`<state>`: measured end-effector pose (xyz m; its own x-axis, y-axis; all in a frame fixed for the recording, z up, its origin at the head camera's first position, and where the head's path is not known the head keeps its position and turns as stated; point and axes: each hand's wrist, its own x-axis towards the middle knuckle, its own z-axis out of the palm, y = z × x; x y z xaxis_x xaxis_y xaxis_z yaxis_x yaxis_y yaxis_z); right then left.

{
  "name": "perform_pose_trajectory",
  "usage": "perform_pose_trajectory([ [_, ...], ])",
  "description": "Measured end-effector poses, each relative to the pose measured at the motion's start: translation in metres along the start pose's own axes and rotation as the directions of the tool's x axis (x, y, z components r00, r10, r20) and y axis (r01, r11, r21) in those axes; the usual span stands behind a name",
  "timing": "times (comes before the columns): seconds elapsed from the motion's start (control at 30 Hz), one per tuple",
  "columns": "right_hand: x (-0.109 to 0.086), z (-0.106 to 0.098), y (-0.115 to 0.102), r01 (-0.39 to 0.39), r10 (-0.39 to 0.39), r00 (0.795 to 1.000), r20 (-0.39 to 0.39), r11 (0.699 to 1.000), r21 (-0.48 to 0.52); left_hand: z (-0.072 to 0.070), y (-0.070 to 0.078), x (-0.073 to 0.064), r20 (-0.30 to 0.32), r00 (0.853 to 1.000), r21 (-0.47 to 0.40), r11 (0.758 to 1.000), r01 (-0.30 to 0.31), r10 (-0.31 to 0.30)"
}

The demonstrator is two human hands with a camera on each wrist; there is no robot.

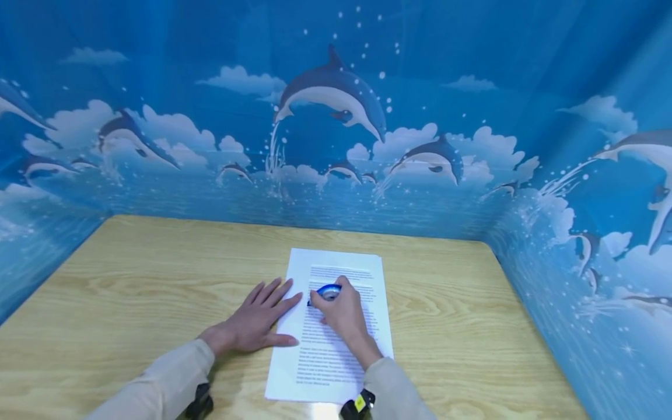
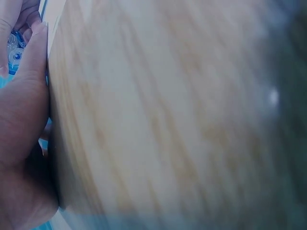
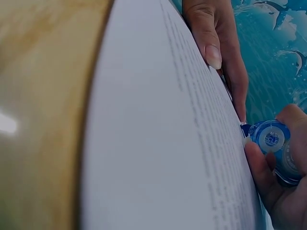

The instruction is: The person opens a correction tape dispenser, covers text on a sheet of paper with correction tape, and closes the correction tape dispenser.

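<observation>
A blue, see-through correction tape dispenser [image 1: 329, 290] is pinched in my right hand [image 1: 347, 318], its tip down at the left side of a block of printed text. Beneath it lies a sheaf of printed paper [image 1: 299, 262] on the table. In the right wrist view the round reels inside the dispenser [image 3: 272, 137] show between thumb and fingers. My left hand [image 1: 254, 322] lies flat with spread fingers, its fingertips and thumb on the paper's left edge and the palm over the wood.
The pale wood-grain table [image 1: 173, 268] extends to both sides of the paper. Behind it and along the sides hangs a blue curtain [image 1: 236, 35] printed with dolphins and clouds. Dark wrist-worn devices sit below both sleeves, close to the table's near side.
</observation>
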<state>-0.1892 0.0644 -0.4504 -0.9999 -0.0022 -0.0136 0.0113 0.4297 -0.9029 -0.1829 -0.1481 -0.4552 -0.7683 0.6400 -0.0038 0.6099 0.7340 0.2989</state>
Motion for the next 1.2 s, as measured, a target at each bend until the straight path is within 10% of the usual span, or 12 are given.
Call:
perform_pose_trajectory([
  [1.2, -0.001, -0.020, 0.010, 0.009, -0.009, 1.000, 0.015, 1.000, -0.017, 0.001, 0.001, -0.001, -0.028, 1.000, -0.014, 1.000, -0.009, 0.009],
])
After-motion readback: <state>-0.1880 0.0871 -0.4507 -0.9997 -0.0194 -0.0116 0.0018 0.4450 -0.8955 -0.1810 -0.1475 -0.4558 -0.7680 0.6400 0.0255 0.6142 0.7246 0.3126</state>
